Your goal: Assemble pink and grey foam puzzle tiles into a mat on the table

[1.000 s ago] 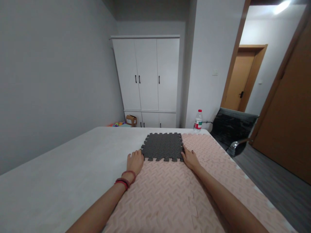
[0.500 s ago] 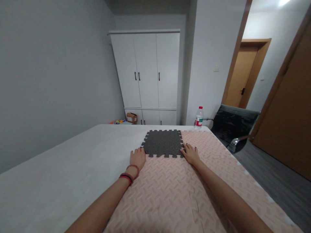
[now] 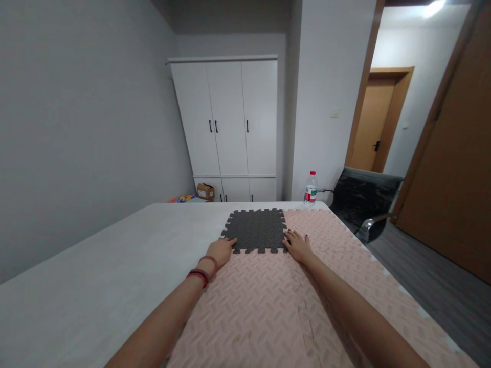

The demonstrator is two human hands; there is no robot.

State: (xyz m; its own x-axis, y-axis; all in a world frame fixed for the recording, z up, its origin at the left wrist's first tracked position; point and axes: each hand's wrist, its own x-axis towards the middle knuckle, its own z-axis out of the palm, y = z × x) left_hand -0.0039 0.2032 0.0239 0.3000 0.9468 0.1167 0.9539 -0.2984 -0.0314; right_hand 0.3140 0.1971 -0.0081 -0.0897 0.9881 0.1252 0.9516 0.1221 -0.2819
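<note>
While the tile (image 3: 255,229) is lying ahead, just below frame centre, its longer-looking side running across, the left hand (image 3: 220,249), half-curled, is touching its lower-left corner, possibly pinching; the right hand (image 3: 299,248), fingers spread, is touching its lower-right edge, gripping nothing.

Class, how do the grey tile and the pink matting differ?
The grey tile is dark; the pink matting is pale. The grey tile is a single piece, whereas the pink matting shows interlocking seams. The grey tile covers less area than the pink matting. Both have textured surfaces.
</note>
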